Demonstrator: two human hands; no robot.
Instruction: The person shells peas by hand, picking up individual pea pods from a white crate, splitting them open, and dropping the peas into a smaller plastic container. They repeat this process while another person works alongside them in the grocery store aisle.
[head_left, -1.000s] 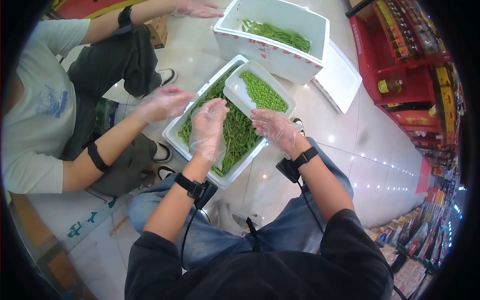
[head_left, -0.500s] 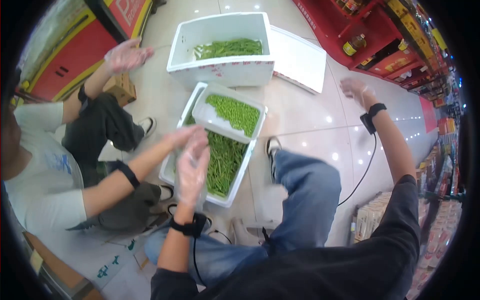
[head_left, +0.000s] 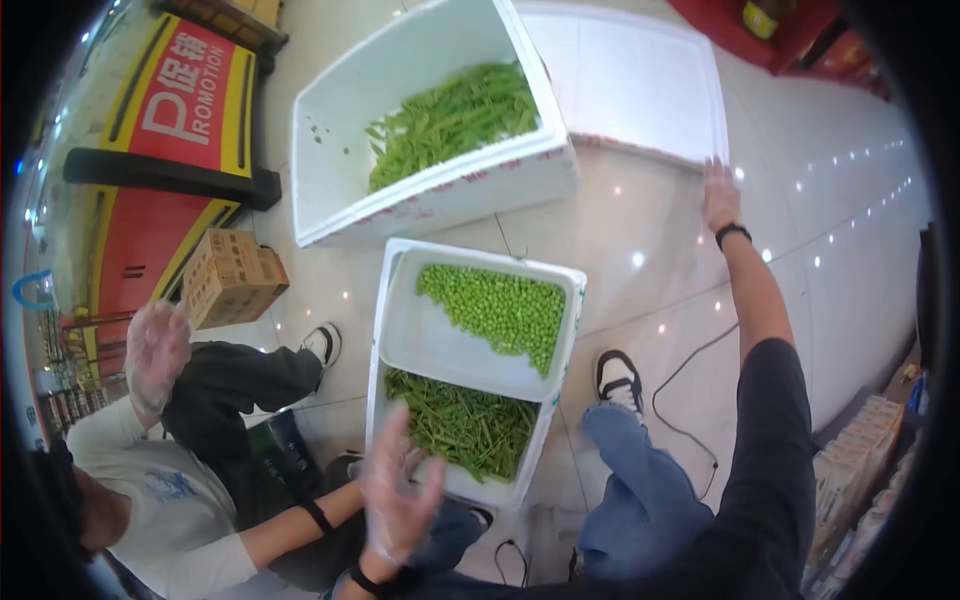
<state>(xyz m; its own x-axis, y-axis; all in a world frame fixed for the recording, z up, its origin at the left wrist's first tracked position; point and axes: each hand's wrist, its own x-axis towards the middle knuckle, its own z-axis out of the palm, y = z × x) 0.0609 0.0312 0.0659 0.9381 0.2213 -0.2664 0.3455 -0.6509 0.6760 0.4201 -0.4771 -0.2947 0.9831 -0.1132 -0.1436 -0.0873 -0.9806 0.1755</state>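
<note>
My right hand (head_left: 720,197), in a clear plastic glove, reaches out to the near right corner of the white foam lid (head_left: 660,95). Its fingers are stretched out against the lid's edge. My left hand (head_left: 398,495), gloved too, hovers empty with fingers apart in front of the lower foam box (head_left: 378,400). Over the far half of that box sits a translucent tray (head_left: 425,335) with shelled green peas (head_left: 495,308). Green pods (head_left: 465,425) fill its near half. A larger foam box (head_left: 330,165) behind holds more pods (head_left: 460,120).
At the left sits another person (head_left: 150,490), one gloved hand (head_left: 158,350) raised, the other partly hidden behind my left hand. A cardboard carton (head_left: 235,278) stands by the red promotion stand (head_left: 185,95). A black cable (head_left: 680,380) crosses the tiles; packaged goods (head_left: 860,460) line the right.
My right hand has come from the open floor to the lid's corner. My left hand has moved toward me. The other person's raised hand is lower, and the view has shifted closer.
</note>
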